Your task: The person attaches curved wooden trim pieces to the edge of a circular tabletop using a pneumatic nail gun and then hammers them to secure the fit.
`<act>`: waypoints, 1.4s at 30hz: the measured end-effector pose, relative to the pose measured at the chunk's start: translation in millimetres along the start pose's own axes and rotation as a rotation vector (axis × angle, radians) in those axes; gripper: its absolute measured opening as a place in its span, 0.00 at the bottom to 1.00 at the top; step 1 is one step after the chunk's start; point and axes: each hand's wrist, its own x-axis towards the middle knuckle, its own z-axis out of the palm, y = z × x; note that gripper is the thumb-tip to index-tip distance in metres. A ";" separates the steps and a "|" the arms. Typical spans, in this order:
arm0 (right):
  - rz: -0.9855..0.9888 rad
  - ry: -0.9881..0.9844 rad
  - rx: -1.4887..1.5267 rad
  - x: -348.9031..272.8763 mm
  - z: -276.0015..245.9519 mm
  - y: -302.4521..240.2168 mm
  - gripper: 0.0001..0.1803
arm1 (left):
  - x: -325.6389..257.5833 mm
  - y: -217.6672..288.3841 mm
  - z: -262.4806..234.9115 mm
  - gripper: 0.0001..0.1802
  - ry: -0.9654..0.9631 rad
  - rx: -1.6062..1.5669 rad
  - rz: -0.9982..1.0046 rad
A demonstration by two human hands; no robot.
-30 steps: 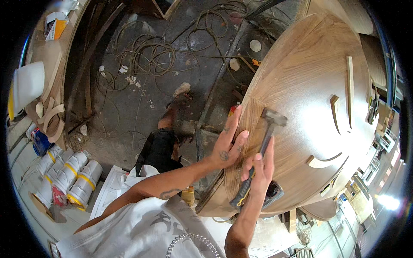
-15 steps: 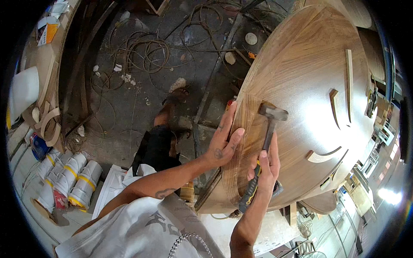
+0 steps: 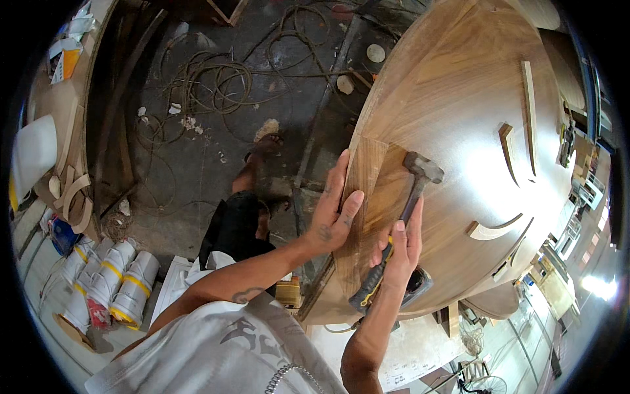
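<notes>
A hammer (image 3: 413,187) with a dark metal head and a black-and-yellow grip lies in my right hand (image 3: 400,253), its fingers closed round the handle. The hammer head is over a large, curved wood-grain panel (image 3: 453,98); whether it touches the surface I cannot tell. My left hand (image 3: 335,217) rests at the panel's near left edge with its fingers stretched along it, the thumb lying over a lighter strip (image 3: 367,167) of wood grain. Beside my right wrist, partly hidden by the forearm, is a dark rounded object (image 3: 420,282) on the panel.
Several thin wood pieces lie on the panel, among them a long straight strip (image 3: 529,118) and a curved piece (image 3: 495,230). Coiled cable (image 3: 216,82) spreads over the dark floor. White buckets (image 3: 134,282) with yellow bands stand at the lower left.
The hammer has turned a little in my right hand, its head shifting right and its grip end left. My left hand stays at the panel's edge. The whole view has shifted slightly.
</notes>
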 end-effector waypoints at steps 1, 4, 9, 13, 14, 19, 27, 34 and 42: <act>0.016 0.017 -0.032 -3.8 4.3 -1.5 0.35 | -0.5 0.8 0.5 0.40 0.002 -0.039 -0.003; 0.001 -0.118 -0.004 -0.1 8.1 -2.7 0.35 | 0.1 0.8 0.1 0.39 0.013 -0.118 -0.014; 0.038 0.036 0.082 -2.1 -3.8 -5.2 0.36 | 0.1 -0.3 -3.1 0.39 -0.009 -0.068 0.017; 0.079 0.073 0.014 -9.9 10.3 -7.3 0.36 | -2.0 -3.1 0.2 0.40 -0.021 -0.078 -0.011; -0.018 -0.058 0.028 -10.1 18.5 -5.0 0.36 | -3.0 -4.8 -2.2 0.40 -0.032 -0.102 -0.016; 0.039 -0.068 -0.009 -0.3 -0.3 -12.4 0.35 | -1.9 -1.2 -6.8 0.41 -0.058 -0.102 -0.066; 0.029 -0.048 0.039 -10.9 21.3 -11.3 0.35 | -2.9 0.3 -5.8 0.42 -0.086 -0.112 -0.051; 0.012 -0.126 0.025 -1.6 -0.8 -2.0 0.34 | -1.3 0.9 -8.6 0.42 -0.079 -0.104 -0.072; 0.053 -0.013 0.144 -2.9 -6.1 -2.9 0.34 | 17.7 22.9 -9.1 0.43 -0.078 -0.147 -0.151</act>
